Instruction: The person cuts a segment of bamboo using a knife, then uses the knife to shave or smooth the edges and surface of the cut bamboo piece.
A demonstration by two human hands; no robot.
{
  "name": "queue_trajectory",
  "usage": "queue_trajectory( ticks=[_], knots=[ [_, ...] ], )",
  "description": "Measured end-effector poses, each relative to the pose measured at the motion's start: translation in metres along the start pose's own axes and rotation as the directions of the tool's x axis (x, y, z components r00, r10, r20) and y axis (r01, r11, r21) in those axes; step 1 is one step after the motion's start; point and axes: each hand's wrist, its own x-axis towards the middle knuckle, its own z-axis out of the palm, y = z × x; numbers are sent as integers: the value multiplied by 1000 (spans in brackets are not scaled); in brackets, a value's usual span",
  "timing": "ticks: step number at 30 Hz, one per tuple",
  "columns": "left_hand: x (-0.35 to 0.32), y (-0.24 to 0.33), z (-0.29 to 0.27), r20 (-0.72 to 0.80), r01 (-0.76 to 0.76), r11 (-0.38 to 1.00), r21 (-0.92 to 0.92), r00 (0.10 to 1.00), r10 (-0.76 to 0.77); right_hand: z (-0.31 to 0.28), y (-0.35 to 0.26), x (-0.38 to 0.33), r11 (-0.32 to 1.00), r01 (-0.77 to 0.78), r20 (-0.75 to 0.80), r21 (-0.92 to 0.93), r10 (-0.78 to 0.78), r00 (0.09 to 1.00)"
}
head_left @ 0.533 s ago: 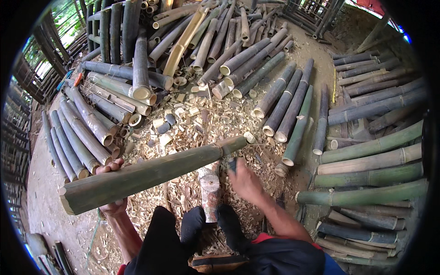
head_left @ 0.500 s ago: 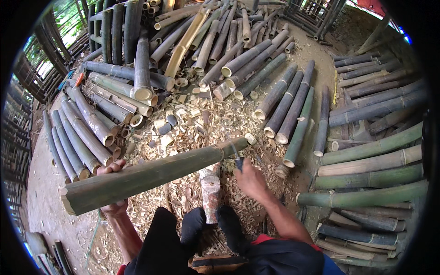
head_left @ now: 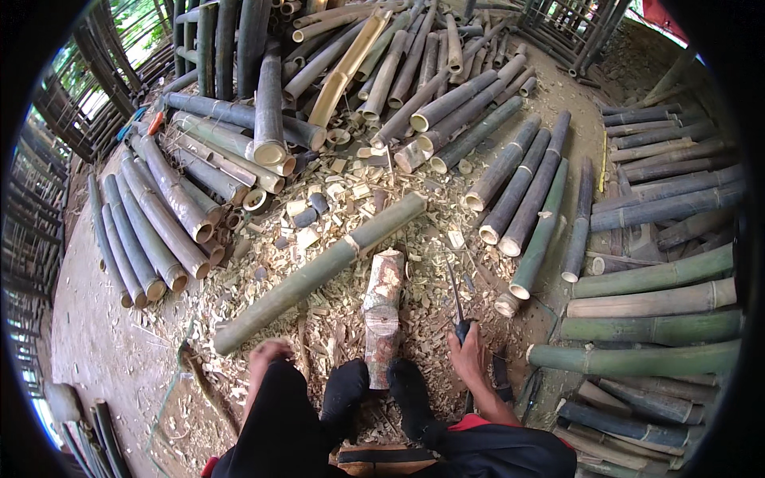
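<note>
My right hand [head_left: 470, 350] grips a slim black-handled metal knife [head_left: 458, 309]; my blurred left hand [head_left: 271, 351] sits near the green-grey bamboo tube [head_left: 311, 280], finger closure unclear. Slanting across pale chips [head_left: 339, 327], it's probably stiff, slick, best gripped mid-length.

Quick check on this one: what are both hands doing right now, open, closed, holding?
Left hand: blurred, so open or closed can't be told; nothing seen in it.
Right hand: closed, holding a knife.
</note>
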Motion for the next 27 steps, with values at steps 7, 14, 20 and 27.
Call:
queue_trajectory(
  ticks=[7,14,20,27],
  knots=[
    [31,91,53,164,-199,-11,980,776,609,0,26,-12,968,-66,-20,-242,63,998],
    [55,71,-14,172,-204,51,978,914,368,7,47,-17,984,-70,42,-164,78,996],
    [2,88,44,188,-263,278,924,945,269,-18,14,-25,984,168,-147,53,-158,976],
    [87,129,218,363,-296,501,814,931,-40,-22,-42,-8,865,259,-5,429,-285,959]
  ],
)
